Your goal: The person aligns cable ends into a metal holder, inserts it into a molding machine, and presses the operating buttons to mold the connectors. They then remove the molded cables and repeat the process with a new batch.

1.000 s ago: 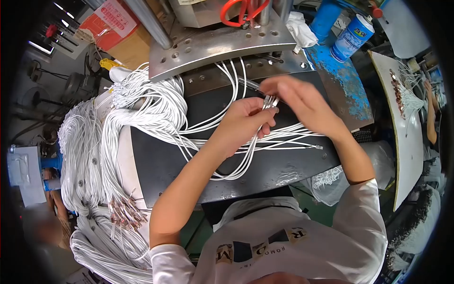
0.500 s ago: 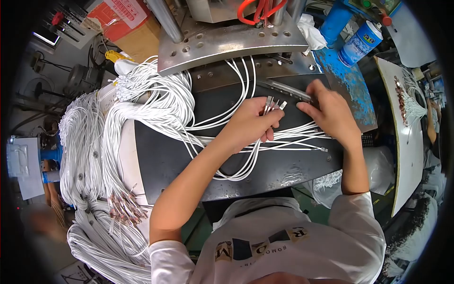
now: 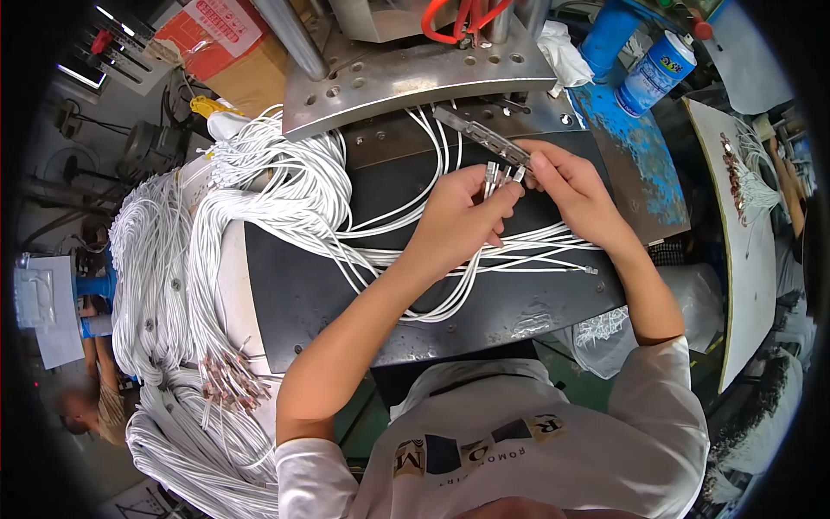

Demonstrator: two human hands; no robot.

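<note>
White cables are gripped in my left hand (image 3: pixel 458 212), their metal-ended connectors (image 3: pixel 491 176) sticking up past the thumb and fingers. The cables (image 3: pixel 471 281) loop down below that hand onto the black work surface (image 3: pixel 380 324). Closed around one end of a slotted metal bar (image 3: pixel 484 134) is my right hand (image 3: pixel 571 186). The bar slants up to the left, just above the connectors, and its far end reaches the front of the press. Fingertips of both hands are very close together; whether a connector touches the bar I cannot tell.
A steel press plate (image 3: pixel 415 82) stands ahead, with red-handled pliers (image 3: pixel 467 22) on it. Large bundles of white cable (image 3: pixel 298 186) lie to the left. More cables (image 3: pixel 553 246) stretch across the surface. A blue spray can (image 3: pixel 655 76) stands at the back right.
My right hand has moved left with the metal bar, bringing it up to the connectors. My left hand keeps hold of the cables and has shifted slightly.
</note>
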